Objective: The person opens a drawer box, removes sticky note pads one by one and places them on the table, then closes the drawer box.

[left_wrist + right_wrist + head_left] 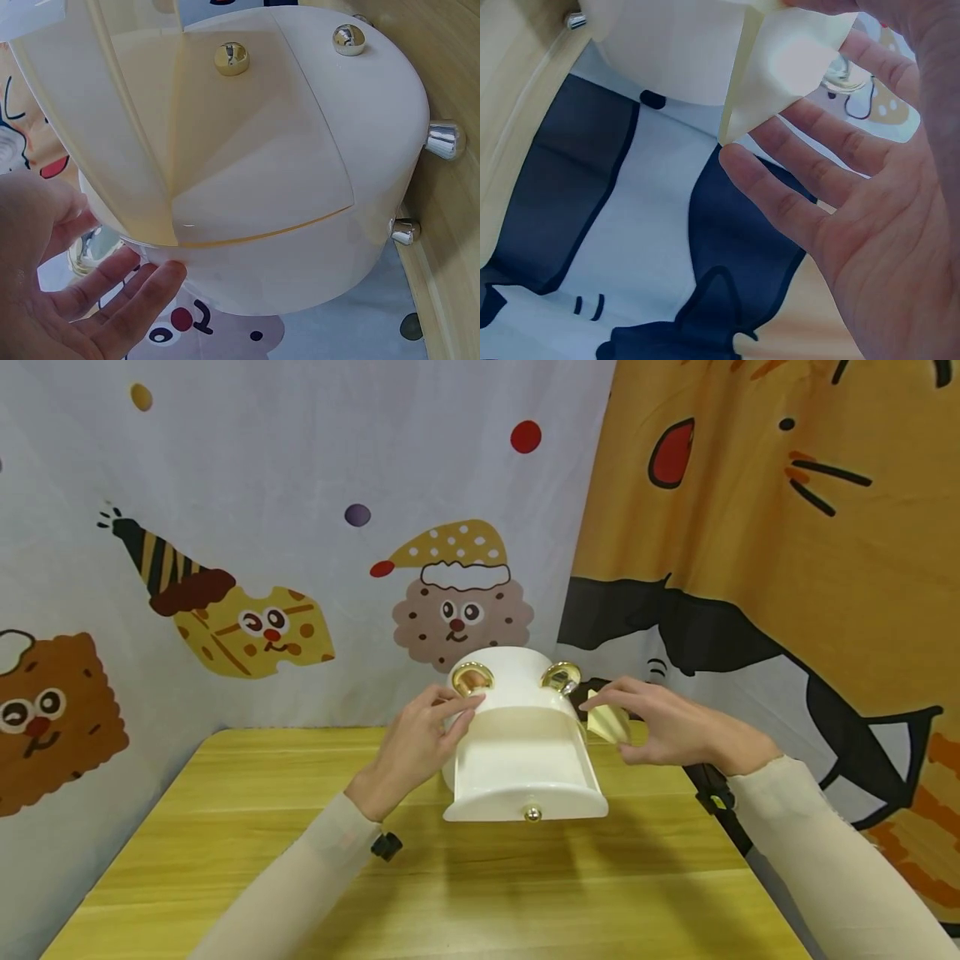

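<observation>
A glossy white rounded box [517,679] with two gold ears [472,677] stands on the table. Its top drawer [525,806], which has a small gold knob, is pulled out toward me, and the part of its inside that I see is bare. My left hand [420,735] rests its fingertips on the box's left side by the ear; the left wrist view shows those fingers [154,300] fairly straight along the white wall. To the right of the drawer, my right hand [663,722] pinches a pale yellow paper-like pad [780,75] between thumb and fingers.
The yellow wood-grain table [300,860] extends in front of the box. Behind it hangs a printed cloth [300,468] with cartoon biscuits, and an orange cartoon curtain [750,543] is on the right. Lower knobs [232,58] and silver feet [445,140] show on the box.
</observation>
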Demonstrator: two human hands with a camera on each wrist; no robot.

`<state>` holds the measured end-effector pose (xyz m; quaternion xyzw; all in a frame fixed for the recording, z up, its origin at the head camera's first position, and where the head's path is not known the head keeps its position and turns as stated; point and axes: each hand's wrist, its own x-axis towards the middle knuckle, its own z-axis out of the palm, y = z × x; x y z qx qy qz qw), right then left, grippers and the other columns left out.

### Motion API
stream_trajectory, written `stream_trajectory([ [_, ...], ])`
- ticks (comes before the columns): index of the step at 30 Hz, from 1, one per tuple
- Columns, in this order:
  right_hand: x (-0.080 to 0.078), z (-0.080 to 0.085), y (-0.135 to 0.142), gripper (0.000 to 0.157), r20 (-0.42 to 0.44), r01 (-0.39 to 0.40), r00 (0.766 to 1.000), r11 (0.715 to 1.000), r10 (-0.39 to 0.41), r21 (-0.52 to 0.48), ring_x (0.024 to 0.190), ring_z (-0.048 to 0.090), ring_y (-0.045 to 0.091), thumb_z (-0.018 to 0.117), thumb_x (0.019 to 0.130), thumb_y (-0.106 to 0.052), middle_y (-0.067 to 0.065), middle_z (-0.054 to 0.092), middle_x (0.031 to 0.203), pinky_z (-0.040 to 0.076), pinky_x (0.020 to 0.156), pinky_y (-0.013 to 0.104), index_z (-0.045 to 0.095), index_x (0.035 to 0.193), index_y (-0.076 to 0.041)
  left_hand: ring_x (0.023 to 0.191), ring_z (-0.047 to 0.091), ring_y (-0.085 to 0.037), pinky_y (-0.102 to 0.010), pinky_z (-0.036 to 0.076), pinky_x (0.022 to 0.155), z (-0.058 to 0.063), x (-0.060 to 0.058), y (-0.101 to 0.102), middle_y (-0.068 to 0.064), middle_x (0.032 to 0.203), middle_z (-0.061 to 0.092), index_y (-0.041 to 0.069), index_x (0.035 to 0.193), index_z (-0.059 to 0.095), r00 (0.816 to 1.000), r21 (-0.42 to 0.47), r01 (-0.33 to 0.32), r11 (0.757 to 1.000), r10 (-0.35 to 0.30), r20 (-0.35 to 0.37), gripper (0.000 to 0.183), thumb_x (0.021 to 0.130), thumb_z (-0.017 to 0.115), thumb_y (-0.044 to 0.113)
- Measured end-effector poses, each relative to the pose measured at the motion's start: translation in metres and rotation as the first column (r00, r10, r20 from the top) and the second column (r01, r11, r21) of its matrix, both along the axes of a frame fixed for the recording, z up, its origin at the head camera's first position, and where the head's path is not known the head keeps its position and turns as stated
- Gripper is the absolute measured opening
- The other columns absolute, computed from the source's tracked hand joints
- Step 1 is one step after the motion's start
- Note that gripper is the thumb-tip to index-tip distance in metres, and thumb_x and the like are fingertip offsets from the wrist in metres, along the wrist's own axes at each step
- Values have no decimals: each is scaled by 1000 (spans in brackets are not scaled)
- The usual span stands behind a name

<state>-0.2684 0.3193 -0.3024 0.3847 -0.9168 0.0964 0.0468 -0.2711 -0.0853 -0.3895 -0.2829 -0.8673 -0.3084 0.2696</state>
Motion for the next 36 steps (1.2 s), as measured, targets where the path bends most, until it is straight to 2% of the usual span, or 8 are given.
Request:
stream_trajectory([
  [8,-8,-9,9,72,16,12,1000,1000,-12,-29,132,70,26,88,91,-2,7,69,152,68,97,49,71,156,-27,73,68,-13,-22,56,62,2,2,-2,-12,124,76,19,146,84,1000,4,-5,1000,5,-12,31,117,74,22],
  [19,-19,-27,28,73,70,93,993,995,-90,-42,134,69,30,89,90,-4,9,69,154,67,101,60,72,156,-30,72,70,-14,-22,57,63,1,1,0,-13,124,76,20,145,84,999,9,-2,1000,2,-42,30,116,76,22],
  [29,-29,-50,41,72,111,170,980,984,-164,-45,123,69,30,89,93,-6,15,68,156,64,94,52,70,159,-28,79,71,-16,-24,58,63,2,1,0,-13,122,77,18,144,85,996,4,6,1000,-6,-86,30,115,77,19],
  [36,-37,-71,49,72,148,205,969,977,-196,-53,121,71,30,89,92,-7,16,69,149,67,98,58,71,160,-23,85,73,-17,-25,60,65,-1,1,0,-12,123,78,18,143,85,994,0,2,1000,-2,-110,30,114,79,19],
])
